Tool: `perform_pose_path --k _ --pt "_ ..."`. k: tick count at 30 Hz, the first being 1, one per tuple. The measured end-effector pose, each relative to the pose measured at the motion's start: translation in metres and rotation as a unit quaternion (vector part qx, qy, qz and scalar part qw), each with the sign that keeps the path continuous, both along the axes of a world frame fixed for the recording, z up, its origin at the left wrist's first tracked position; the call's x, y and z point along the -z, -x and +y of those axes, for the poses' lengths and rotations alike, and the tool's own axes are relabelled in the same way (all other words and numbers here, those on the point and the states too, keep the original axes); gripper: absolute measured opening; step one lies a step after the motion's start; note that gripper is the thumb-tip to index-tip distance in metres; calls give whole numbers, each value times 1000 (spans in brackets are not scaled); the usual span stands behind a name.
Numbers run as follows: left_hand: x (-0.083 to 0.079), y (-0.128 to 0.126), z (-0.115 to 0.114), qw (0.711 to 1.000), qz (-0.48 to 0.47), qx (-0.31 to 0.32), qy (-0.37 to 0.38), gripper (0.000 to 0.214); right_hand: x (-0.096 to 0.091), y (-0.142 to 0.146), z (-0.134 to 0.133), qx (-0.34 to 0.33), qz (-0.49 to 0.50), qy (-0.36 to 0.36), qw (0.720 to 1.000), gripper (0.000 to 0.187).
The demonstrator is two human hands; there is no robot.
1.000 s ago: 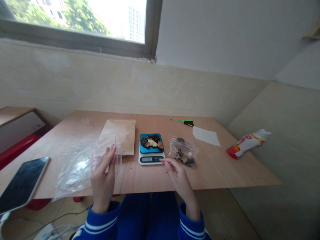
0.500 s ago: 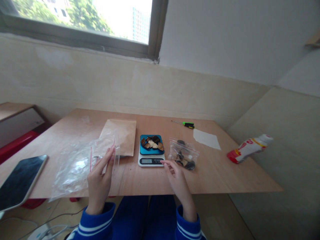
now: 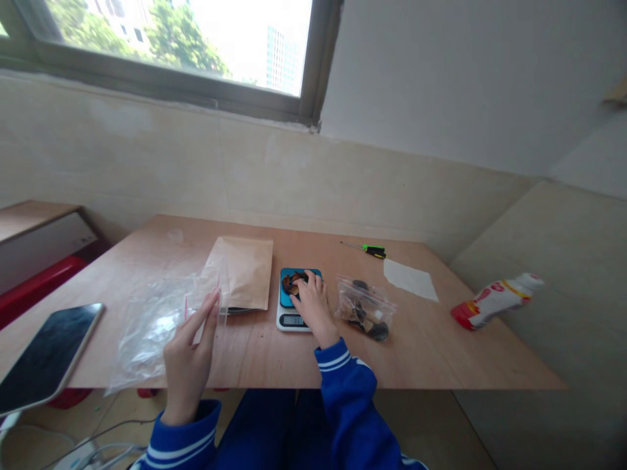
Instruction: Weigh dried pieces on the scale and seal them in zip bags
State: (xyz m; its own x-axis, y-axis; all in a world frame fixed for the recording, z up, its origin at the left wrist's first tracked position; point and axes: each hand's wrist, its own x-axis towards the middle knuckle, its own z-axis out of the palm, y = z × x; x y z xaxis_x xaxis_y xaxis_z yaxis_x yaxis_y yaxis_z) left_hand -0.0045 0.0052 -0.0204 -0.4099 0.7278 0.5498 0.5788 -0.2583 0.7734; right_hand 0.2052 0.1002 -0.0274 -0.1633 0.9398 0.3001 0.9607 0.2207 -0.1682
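Observation:
My left hand (image 3: 189,356) is closed, pinching the top edge of a clear zip bag (image 3: 219,277) between thumb and fingers. My right hand (image 3: 313,303) reaches over the blue plate of a small digital kitchen scale (image 3: 288,320). Its fingers are apart and curved over the dried brown slices (image 3: 288,282) on the plate, touching or just above them. The hand hides part of the slices and the scale's buttons. Just right of the scale lies another zip bag (image 3: 365,312) with dark and pale dried pieces inside.
Behind the left hand lie clear plastic bags (image 3: 144,333) and a brown paper pouch (image 3: 247,267). A tablet (image 3: 49,352) rests at the table's left edge. Farther right are a screwdriver (image 3: 372,249), a white paper sheet (image 3: 411,279) and a red-and-white bottle (image 3: 494,300).
My right hand has moved from the scale's button panel up onto the slices, its fingers spreading. My left hand still pinches the bag. The view has shifted slightly.

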Motion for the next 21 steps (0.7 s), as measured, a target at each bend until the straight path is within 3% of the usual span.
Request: perform_pose_path --k 9,21 --pt "-3 11 -3 999 -17 -36 33 35 -9 -17 -11 -1 105 -17 994 18" --pt "2 10 1 999 -8 -20 36 35 4 -19 -17 -51 108 37 992 26"
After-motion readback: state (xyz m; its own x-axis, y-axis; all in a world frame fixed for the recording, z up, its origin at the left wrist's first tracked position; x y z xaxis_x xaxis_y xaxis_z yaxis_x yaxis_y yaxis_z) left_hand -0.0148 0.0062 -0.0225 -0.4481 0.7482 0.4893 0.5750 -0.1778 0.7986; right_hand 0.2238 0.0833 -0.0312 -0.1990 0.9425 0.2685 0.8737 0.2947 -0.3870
